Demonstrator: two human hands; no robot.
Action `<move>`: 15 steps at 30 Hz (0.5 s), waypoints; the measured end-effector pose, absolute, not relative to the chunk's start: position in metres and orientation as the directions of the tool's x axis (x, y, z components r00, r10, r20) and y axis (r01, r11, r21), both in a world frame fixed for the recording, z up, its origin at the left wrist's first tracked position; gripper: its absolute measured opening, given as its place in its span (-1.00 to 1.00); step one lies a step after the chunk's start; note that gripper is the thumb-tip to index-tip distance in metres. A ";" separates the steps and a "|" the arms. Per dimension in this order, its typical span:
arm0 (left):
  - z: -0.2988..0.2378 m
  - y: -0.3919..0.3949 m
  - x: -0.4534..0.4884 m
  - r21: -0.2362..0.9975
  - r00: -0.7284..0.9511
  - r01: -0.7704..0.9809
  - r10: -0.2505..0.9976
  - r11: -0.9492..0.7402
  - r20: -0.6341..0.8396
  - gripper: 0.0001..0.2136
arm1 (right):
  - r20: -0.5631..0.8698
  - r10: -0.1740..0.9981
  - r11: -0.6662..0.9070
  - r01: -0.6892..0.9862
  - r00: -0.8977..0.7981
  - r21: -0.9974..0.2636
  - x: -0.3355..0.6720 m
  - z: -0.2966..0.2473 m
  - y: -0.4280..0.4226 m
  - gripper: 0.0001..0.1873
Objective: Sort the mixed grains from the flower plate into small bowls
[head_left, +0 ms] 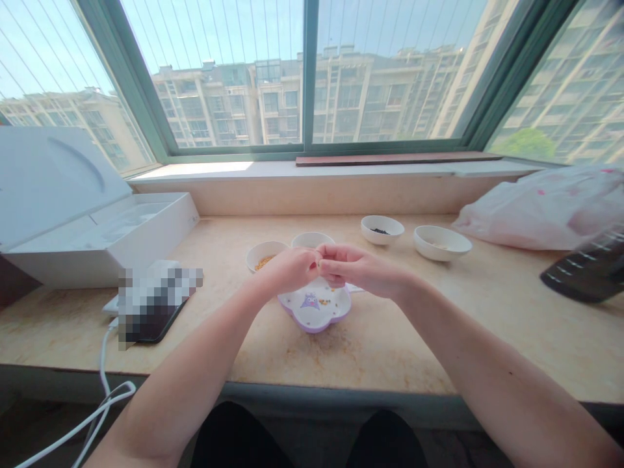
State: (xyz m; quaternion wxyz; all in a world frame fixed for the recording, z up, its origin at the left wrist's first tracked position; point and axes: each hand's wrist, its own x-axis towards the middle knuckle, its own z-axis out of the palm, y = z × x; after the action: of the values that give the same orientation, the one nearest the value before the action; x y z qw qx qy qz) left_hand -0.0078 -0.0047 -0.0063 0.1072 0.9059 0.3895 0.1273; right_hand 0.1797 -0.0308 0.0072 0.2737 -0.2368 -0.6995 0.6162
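Observation:
My left hand (pixel 298 268) and my right hand (pixel 359 265) meet fingertip to fingertip in the middle of the counter. The fingers of both are closed in a pinch, and whatever lies between them is too small to name. Just below them is a white scalloped dish (pixel 312 318) with a purple rim and a purple cartoon figure; a few yellow-brown grains (pixel 324 301) lie in it. Partly behind my left hand stands a white bowl (pixel 258 249) of yellow grains. Another white bowl (pixel 312 238) is behind the hands, its contents hidden.
To the back right are a bowl (pixel 383 224) with small black pieces and a bowl (pixel 442 242) with pale contents. A plastic bag (pixel 541 205) and a black object (pixel 585 270) lie farther right. An open white box (pixel 146 231), phone (pixel 160 322) and white cable (pixel 103 364) are left.

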 end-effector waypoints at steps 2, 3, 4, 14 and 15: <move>-0.009 -0.007 -0.006 0.301 0.707 0.650 0.701 -0.697 0.095 -0.78 | 0.088 0.626 0.000 -0.112 -0.775 -0.994 0.181 0.009 -0.033 -0.62; -0.011 -0.008 -0.005 0.302 0.730 0.635 0.680 -0.711 0.067 -0.80 | 0.095 0.611 -0.044 -0.153 -0.786 -0.987 0.182 0.010 -0.034 -0.63; -0.012 -0.010 -0.004 0.300 0.751 0.621 0.659 -0.724 0.037 -0.83 | 0.108 0.598 -0.077 -0.191 -0.794 -0.979 0.183 0.011 -0.035 -0.63; -0.020 -0.015 0.002 0.219 0.749 0.661 0.647 -0.718 -0.140 -0.89 | 0.186 0.547 -0.161 -0.321 -0.816 -0.933 0.182 0.012 -0.039 -0.67; -0.022 -0.014 0.002 0.221 0.748 0.662 0.649 -0.716 -0.138 -0.89 | 0.194 0.540 -0.157 -0.324 -0.819 -0.933 0.181 0.012 -0.039 -0.67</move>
State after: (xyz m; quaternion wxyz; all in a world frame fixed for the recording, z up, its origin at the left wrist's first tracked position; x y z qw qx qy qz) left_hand 0.0020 -0.0143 -0.0215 0.1289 0.9260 0.3539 -0.0251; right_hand 0.1812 -0.0393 0.0120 0.2862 -0.0925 -0.5829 0.7548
